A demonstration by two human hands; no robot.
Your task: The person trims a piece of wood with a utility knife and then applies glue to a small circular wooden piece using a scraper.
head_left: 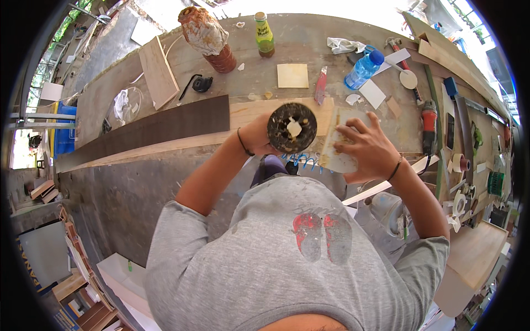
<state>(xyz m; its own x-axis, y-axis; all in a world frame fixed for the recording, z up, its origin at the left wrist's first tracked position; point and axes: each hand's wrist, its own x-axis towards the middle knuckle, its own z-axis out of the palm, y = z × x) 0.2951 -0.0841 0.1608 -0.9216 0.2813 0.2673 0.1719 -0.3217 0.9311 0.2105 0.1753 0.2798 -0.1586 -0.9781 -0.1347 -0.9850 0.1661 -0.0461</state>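
Observation:
My left hand (pixel 258 134) is closed around a dark round disc (pixel 281 138) that faces up, like the pad of a sander. Holes show in its middle with a pale patch among them. Most of my left fingers are hidden behind it. Just right of the disc, my right hand (pixel 367 144) grips a pale, flat, stained slab (pixel 338 160), its fingers spread over the near face. I cannot tell the slab's kind. Below the disc, a blue coiled hose (pixel 301 159) shows in part. Both hands are above the near edge of the workbench (pixel 182 127).
Behind my hands stand a cloth-wrapped bottle (pixel 205 38), a green-labelled bottle (pixel 264 36) and a blue water bottle (pixel 364 70). A tape measure (pixel 202 83), a red-handled cutter (pixel 321 85), a hammer (pixel 400 55) and a red power tool (pixel 429 127) lie about. A dark strip (pixel 160 127) runs left.

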